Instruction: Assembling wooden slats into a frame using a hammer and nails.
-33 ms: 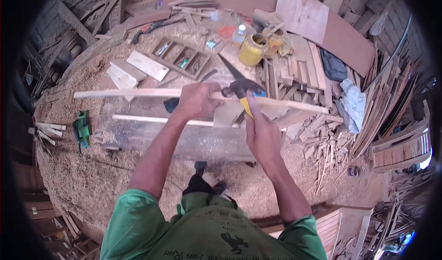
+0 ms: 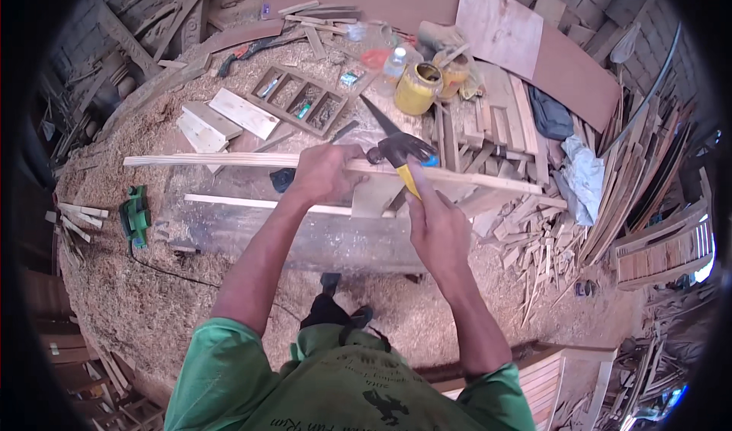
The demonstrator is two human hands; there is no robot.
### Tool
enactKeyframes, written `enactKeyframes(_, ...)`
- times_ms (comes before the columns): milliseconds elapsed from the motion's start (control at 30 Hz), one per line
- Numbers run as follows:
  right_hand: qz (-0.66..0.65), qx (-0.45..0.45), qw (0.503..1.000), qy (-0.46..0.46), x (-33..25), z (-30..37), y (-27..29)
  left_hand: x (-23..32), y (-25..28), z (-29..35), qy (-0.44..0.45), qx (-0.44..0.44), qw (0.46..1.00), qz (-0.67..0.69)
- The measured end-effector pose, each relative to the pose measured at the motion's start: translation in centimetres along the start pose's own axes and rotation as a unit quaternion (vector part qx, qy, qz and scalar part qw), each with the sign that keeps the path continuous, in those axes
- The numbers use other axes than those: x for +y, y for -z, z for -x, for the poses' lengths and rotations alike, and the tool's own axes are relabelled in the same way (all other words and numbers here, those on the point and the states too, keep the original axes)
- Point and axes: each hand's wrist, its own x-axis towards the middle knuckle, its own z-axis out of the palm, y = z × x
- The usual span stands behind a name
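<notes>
My left hand (image 2: 324, 173) is closed over a long pale wooden strip (image 2: 229, 159) that runs across the bench. Whether a nail sits between its fingertips cannot be made out. My right hand (image 2: 440, 229) grips the yellow handle of a claw hammer (image 2: 399, 150), its dark head over the strip just right of my left hand. Beyond the hammer head a dark pointed blade (image 2: 377, 116) sticks out. Nearer to me, a second thin strip (image 2: 259, 202) lies along the worn bench (image 2: 229, 229), partly hidden by my left forearm.
Behind the strip are a divided wooden tray (image 2: 299, 101), short boards (image 2: 244, 113), a yellow pot (image 2: 418, 89) and a plastic bottle (image 2: 395, 63). A green power tool (image 2: 136, 217) with a cord stands at the left. Offcuts (image 2: 537, 236) pile up at the right, shavings (image 2: 183, 294) all around.
The view has shifted very slightly. Both hands keep their hold, and the hammer head stays by the strip with hardly any movement.
</notes>
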Motion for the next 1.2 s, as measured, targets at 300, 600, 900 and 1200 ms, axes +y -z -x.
enactKeyframes(300,0.072,-0.083,0.994,0.021,0.2,0.4,0.4,0.3,0.8,0.2,-0.019,-0.004,1.0,0.005)
enactKeyframes(600,-0.076,0.188,0.977,0.061,-1.0,-0.1,0.4,0.4,1.1,0.0,-0.003,-0.033,0.999,-0.005)
enactKeyframes(900,-0.127,0.136,0.982,0.021,-1.7,0.1,0.0,0.3,0.7,-0.2,0.0,-0.039,0.999,-0.019)
enactKeyframes(1200,-0.096,0.144,0.985,0.02,-2.0,0.0,0.2,0.3,0.9,-0.4,0.004,-0.04,0.999,-0.009)
